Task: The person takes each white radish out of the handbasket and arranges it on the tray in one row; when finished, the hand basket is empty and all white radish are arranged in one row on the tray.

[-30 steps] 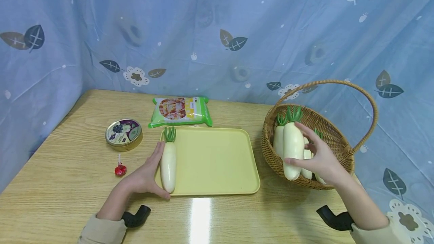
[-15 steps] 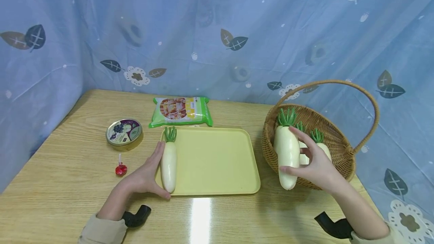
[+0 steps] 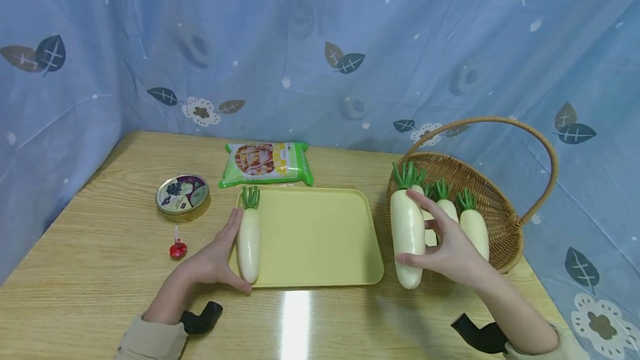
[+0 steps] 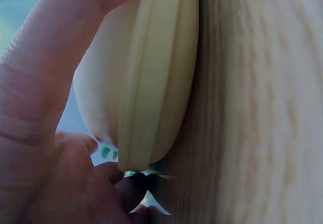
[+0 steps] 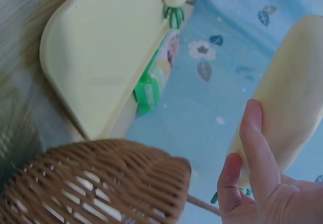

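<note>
While its green leaves point away from the person, the white radish [image 3: 406, 240] hangs in the right hand [image 3: 452, 249], which is wrapped part-way round it, thumb on the near end and fingers higher up. From the head view it overlaps the basket's left side, just beside the tray's right edge; the right wrist view shows it raised, with the wicker lower down and apart from it. The basket [image 3: 502, 226] has a tall looped handle and holds more radishes [image 3: 475, 232], leaning with their leaves toward the back (at least three tufts show, though the right hand hides some of the white parts). At the far side of the yellow tray [image 3: 320, 238] lies another radish [image 3: 249, 246], lengthwise along the left edge. The left hand [image 3: 212, 260] rests there, spread wide, its fingers along that edge and its thumb at the near corner. Behind the tray lies a green bag [image 3: 265, 164] with a food picture on it. Left of the tray stands a round tin [image 3: 183, 198], and nearer the person sits a small red item [image 3: 178, 249] with a pale stem. All rest on a wooden table [image 3: 90, 249], backed by a blue curtain [image 3: 290, 32] printed with leaves and flowers.
</note>
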`<state>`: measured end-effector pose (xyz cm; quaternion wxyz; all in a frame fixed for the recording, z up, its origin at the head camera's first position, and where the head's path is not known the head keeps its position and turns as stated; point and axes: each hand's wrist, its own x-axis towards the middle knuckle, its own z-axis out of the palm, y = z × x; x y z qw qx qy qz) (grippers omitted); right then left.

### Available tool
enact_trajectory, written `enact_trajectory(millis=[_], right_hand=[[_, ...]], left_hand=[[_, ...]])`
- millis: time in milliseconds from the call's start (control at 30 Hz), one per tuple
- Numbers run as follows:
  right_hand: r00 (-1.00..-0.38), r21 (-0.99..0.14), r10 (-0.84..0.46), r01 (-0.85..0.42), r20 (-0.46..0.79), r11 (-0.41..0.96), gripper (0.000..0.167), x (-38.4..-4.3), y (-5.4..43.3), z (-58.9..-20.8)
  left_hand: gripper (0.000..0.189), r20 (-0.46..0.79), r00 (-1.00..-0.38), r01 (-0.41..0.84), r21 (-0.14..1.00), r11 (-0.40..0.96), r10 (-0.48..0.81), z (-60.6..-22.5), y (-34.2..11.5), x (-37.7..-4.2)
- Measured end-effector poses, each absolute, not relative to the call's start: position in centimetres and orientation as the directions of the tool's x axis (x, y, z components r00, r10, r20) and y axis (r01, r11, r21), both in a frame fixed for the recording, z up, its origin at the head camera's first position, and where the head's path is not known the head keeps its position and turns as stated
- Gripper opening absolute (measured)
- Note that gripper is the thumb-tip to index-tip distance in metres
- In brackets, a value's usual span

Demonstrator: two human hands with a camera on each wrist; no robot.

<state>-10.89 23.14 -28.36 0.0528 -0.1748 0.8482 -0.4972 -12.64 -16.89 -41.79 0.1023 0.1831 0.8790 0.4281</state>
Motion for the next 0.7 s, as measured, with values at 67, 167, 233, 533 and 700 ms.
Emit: enact_trajectory(millis=[67,167,233,533,700], right_hand=[[-0.931,-0.860,-0.354,-0.249,0.087,0.444,0.095,-10.9,22.8,-28.6],[-0.927,-0.850,-0.364,-0.265,0.094,0.456,0.095,-10.9,22.4,-28.9],[-0.924,-0.848,-0.370,-0.270,0.095,0.457,0.095,-10.9,22.1,-29.1],[-0.906,-0.872,-0.415,-0.266,0.081,0.411,0.098,-11.4,20.6,-30.1],[-0.906,-0.889,-0.420,-0.236,0.055,0.393,0.099,-11.6,19.6,-30.8]], left_hand=[[0.149,-0.025,-0.912,0.233,0.790,0.567,0.410,-41.8,-16.9,-12.7],[0.149,-0.028,-0.912,0.230,0.792,0.566,0.410,-41.8,-16.9,-12.7],[0.149,-0.028,-0.912,0.229,0.793,0.565,0.409,-41.8,-17.0,-12.7],[0.149,-0.024,-0.913,0.232,0.791,0.566,0.408,-41.9,-17.0,-12.7],[0.149,-0.022,-0.913,0.233,0.792,0.564,0.408,-42.0,-17.0,-12.7]])
